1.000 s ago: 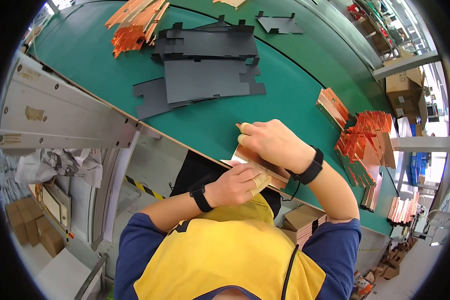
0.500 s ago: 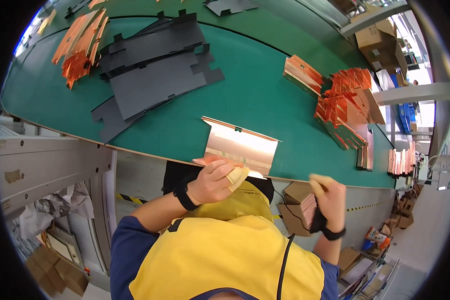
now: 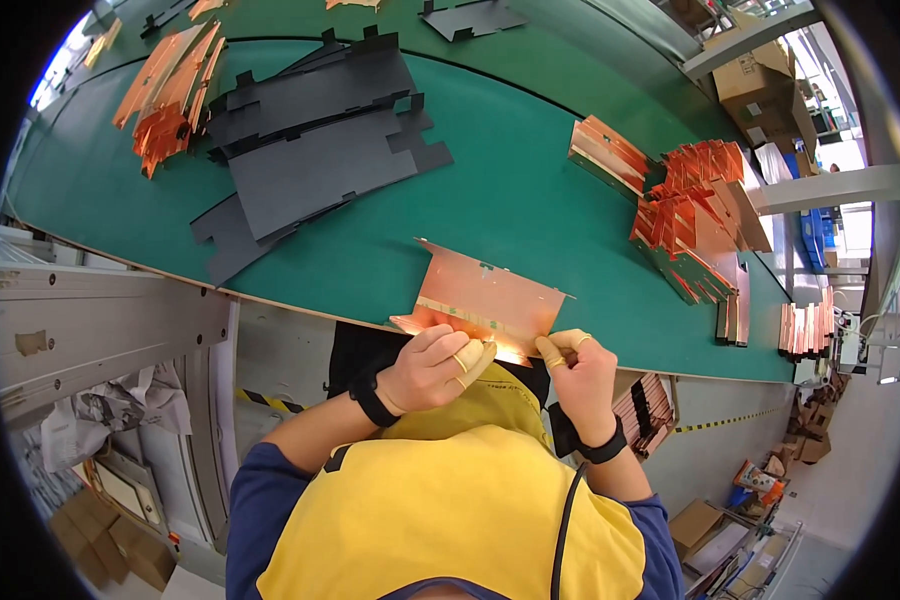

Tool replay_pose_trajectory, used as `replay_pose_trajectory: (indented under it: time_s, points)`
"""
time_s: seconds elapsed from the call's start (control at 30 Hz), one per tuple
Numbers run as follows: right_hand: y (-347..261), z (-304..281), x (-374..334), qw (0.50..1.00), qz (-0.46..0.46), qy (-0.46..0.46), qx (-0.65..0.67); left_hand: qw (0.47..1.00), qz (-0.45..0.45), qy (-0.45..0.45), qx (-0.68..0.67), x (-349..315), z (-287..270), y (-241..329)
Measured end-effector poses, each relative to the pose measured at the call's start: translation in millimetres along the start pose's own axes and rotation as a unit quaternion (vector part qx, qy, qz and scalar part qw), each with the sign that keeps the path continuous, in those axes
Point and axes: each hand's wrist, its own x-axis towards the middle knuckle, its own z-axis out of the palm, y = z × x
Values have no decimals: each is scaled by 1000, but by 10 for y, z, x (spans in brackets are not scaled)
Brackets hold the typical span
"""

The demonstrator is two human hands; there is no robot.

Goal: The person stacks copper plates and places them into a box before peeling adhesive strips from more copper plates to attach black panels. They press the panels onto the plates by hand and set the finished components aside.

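A bent copper-coloured metal sheet [image 3: 495,285] with folded edges lies at the table's front edge, slightly tilted. A pale strip with greenish marks runs along its near part. My left hand [image 3: 432,370], fingers curled and closed, grips the sheet's near edge left of its middle; the fingertips are partly hidden. At the sheet's near right corner, my right hand [image 3: 582,378] pinches the edge between thumb and fingers. Pale yellow finger cots cover some fingertips on both hands, and each wrist wears a black band.
Black flat cut sheets [image 3: 320,165] lie overlapped at the left of the green table [image 3: 510,150], beside copper pieces [image 3: 165,110]. A larger heap of copper pieces [image 3: 695,220] sits at the right. Below the table edge stands a carton [image 3: 650,410] holding copper-coloured pieces.
My right hand has come left from beyond the sheet and now holds its near right corner. The sheet has shifted slightly right and tilted, losing its bright glare. My left hand keeps its grip.
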Motion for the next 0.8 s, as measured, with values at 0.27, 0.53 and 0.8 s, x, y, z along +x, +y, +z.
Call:
replay_pose_trajectory:
  time_s: [0.27,0.53,0.8]
  points:
    - [-250,-390,69,924,-89,-50,368,1000,-11,3,-3,44,38,-29]
    - [192,-1212,-97,959,-38,-125,-251,997,-76,-7,-10,235,79,-40]
    - [-957,-444,1519,917,-372,-59,-128,991,-130,-38,-16,358,-40,-279]
